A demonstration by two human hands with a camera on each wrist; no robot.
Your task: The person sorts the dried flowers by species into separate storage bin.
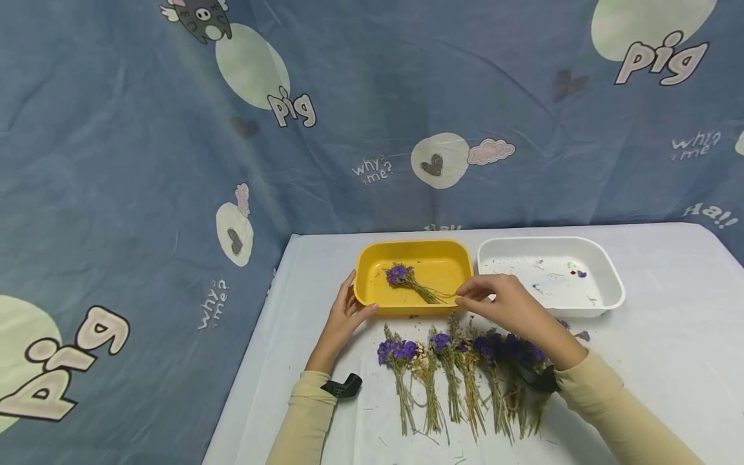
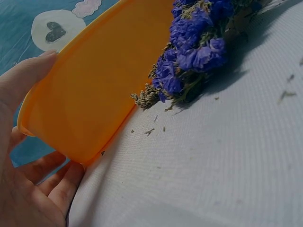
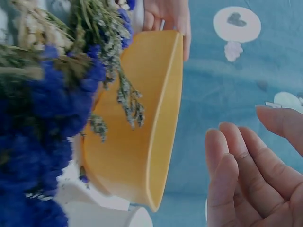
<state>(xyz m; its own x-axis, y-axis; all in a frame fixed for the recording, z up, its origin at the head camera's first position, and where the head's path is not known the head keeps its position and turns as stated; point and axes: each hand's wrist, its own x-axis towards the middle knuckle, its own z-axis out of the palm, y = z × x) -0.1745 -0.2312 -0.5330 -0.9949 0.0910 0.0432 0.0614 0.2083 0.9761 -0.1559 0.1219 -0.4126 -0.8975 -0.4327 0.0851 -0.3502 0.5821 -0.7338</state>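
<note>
My left hand (image 1: 341,318) grips the left end of a yellow plastic tray (image 1: 407,310). In the left wrist view its thumb lies on the rim, with the fingers against the lower wall. A small bunch of dried purple flowers (image 1: 401,274) lies inside the tray, stems pointing right. Over the tray's right front corner is my right hand (image 1: 504,298), beside the stem ends. The right wrist view shows its fingers (image 3: 255,170) loosely bent, thumb apart, nothing between them. In front of the tray, several dried flower bunches (image 1: 398,352) lie in a row, stems toward me.
A white tray (image 1: 566,294) with a few petal scraps stands right of the yellow one. Plant bits are scattered over the white tablecloth (image 1: 657,361). Blue printed fabric (image 1: 349,200) hangs behind and to the left. The right forearm overlaps the row's right end.
</note>
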